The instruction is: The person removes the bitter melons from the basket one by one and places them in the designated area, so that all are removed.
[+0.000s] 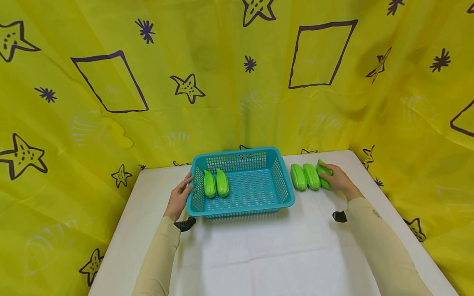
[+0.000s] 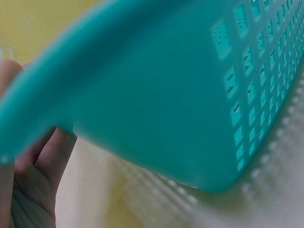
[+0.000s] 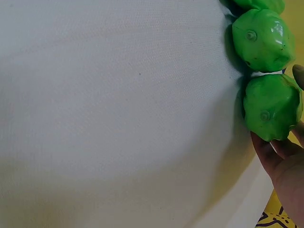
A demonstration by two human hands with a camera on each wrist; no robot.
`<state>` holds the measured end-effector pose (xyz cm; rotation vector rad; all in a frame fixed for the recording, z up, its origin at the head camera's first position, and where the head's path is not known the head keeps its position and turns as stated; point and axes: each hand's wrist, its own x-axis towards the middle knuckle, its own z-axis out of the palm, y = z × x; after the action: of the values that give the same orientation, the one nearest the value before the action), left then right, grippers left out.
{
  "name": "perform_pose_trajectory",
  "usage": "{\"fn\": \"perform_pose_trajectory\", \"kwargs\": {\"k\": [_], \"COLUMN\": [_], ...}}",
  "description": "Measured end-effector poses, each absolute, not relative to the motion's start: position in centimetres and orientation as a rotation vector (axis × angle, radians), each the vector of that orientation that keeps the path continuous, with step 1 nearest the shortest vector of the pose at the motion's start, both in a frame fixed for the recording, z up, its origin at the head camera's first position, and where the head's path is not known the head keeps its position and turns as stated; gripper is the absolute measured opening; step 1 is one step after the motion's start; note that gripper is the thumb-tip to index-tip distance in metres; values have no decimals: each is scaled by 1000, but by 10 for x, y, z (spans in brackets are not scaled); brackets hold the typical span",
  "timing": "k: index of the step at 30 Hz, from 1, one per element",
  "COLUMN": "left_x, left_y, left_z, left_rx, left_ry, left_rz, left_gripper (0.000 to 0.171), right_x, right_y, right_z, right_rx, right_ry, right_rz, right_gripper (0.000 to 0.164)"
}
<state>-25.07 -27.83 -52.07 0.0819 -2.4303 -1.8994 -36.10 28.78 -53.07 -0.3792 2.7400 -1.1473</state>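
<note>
My left hand (image 1: 179, 199) touches the left end of a teal plastic basket (image 1: 237, 212), its fingers lying against the outside of the rim. In the left wrist view the basket's corner (image 2: 156, 95) hides part of the fingers (image 2: 54, 154). Inside the basket, at its left, lie two green ridged gourds (image 1: 209, 185), side by side. To the right of the basket, my right hand (image 1: 338, 180) grips the outermost green gourd (image 1: 324, 179) of a row of three. The right wrist view shows this gourd (image 3: 270, 107) end-on, between thumb and fingers, low at the white cloth.
The other two gourds of the row, a left one (image 1: 298, 177) and a middle one (image 1: 312, 176), lie between the basket and my right hand. White cloth covers the table (image 1: 259, 255). A yellow patterned curtain (image 1: 222, 123) hangs close behind and along both sides.
</note>
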Motion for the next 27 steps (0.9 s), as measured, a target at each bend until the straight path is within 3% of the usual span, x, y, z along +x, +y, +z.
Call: {"fn": "perform_pose_trajectory", "kwargs": {"k": [27], "left_x": [-251], "left_y": [-280], "left_z": [-524], "left_rx": [60], "left_ry": [-2440], "left_rz": [-1870], "left_gripper": [46], "right_x": [-356], "right_y": [283], "right_z": [-530], "right_rx": [-319], "right_ry": [2828], "right_rz": [-1243], "right_gripper": [54]}}
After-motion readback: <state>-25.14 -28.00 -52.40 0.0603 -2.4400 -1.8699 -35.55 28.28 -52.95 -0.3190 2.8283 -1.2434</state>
